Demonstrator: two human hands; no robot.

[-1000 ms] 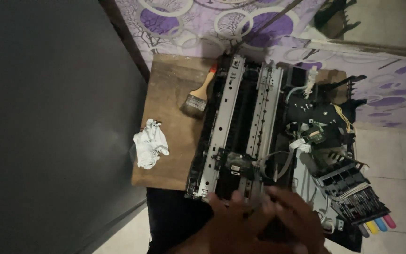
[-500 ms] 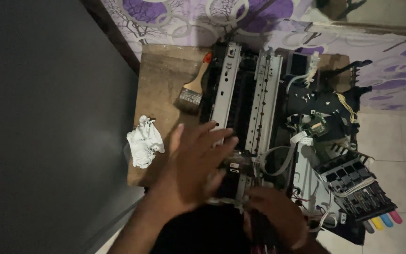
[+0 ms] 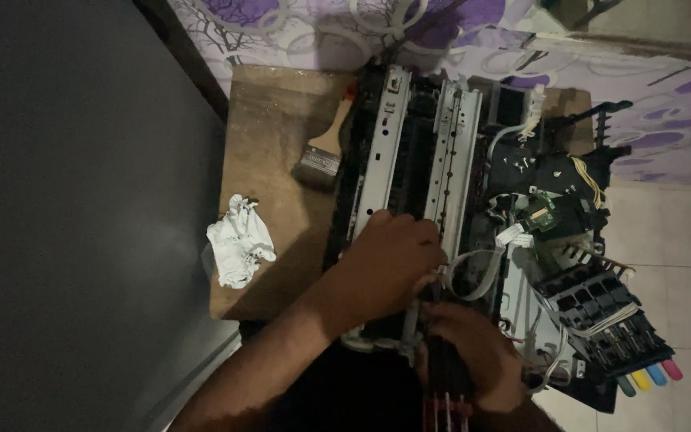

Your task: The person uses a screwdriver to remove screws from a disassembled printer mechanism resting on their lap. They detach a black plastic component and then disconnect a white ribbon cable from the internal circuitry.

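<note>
A stripped-down printer chassis is seen lying on a small wooden tabletop, its two long metal rails running away from the viewer. The left hand is laid, fingers curled, over the near end of the rails; whether anything is gripped beneath it cannot be told. The right hand is closed around a dark-handled tool with red markings, whose tip is hidden at the chassis edge.

The chassis is judged to be stiff and fairly heavy at its metal rails, which offer the soundest hold, while the white ribbon cables, the small green circuit board and the ink cartridge block to the right are judged fragile and best left untouched. Sheet-metal edges are likely sharp.

The chassis overhangs the tabletop on the right, above a tiled floor. Open room is found on the left, where only a paintbrush and a crumpled white cloth are lying. A dark wall closes off that side.
</note>
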